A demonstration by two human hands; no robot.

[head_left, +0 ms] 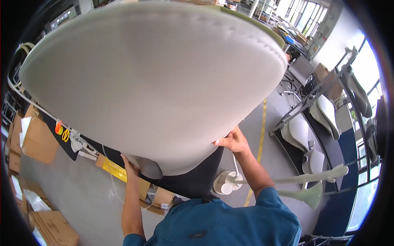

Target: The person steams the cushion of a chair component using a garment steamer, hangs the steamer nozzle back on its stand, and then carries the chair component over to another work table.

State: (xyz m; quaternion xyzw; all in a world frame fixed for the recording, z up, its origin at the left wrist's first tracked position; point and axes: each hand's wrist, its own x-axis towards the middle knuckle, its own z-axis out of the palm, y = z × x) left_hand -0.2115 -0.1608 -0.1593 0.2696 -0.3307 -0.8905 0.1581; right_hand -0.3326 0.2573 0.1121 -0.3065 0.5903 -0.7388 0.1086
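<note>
A large pale grey padded shell [156, 86], like a chair seat or back, fills the upper middle of the head view, raised close to the camera. My right hand [234, 140] grips its lower right edge, thumb on the pale face and the other fingers mostly hidden behind. At the lower left edge, beside a grey curved cut-out [148, 167], my left hand [130, 165] holds the shell with its fingers partly hidden. Below the shell lies a black surface [201, 180].
Cardboard boxes [41, 139] stand at the left. A white stand base [226, 183] is near my right arm, with a pale lamp-like piece [308, 194] beyond. On the right, a rack [328, 82] holds several pale shells [296, 132]. An office chair [301, 69] stands behind.
</note>
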